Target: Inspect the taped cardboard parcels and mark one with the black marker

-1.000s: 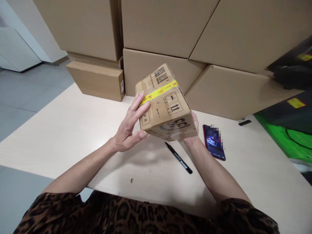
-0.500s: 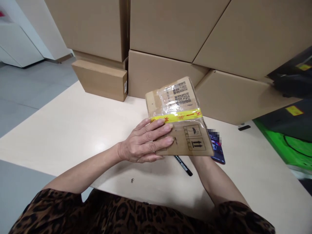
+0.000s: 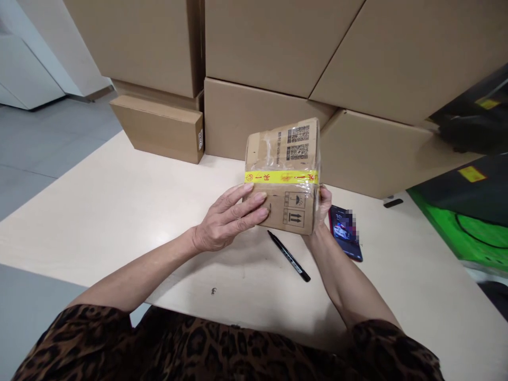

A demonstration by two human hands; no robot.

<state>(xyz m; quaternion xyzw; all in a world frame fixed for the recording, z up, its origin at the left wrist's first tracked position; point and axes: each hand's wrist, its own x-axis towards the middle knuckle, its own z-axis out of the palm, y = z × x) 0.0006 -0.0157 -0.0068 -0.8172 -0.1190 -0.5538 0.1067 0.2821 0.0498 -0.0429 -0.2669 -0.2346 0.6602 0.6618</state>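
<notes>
A small cardboard box (image 3: 278,153) is held tilted above the table, with clear tape, a yellow tape band with red print, printed codes and handling symbols facing me. My left hand (image 3: 234,214) lies along its lower left side, fingers over the front face and thumb out of sight. At the right side my right hand (image 3: 324,203) grips the box from behind; most of its fingers are hidden by it. Below the box, a black marker pen (image 3: 289,256) rests on the table. A phone (image 3: 344,235) with its screen lit lies beside my right forearm.
Large cardboard boxes (image 3: 262,47) are stacked along the back of the table (image 3: 99,211). A flat cardboard box (image 3: 159,129) stands at the back left. To the right are a small black object (image 3: 393,203), a green surface (image 3: 448,222) and dark crates with yellow labels.
The small box has turned, so its yellow band now runs level and my right hand's fingers show at its right edge. More of the pen is uncovered.
</notes>
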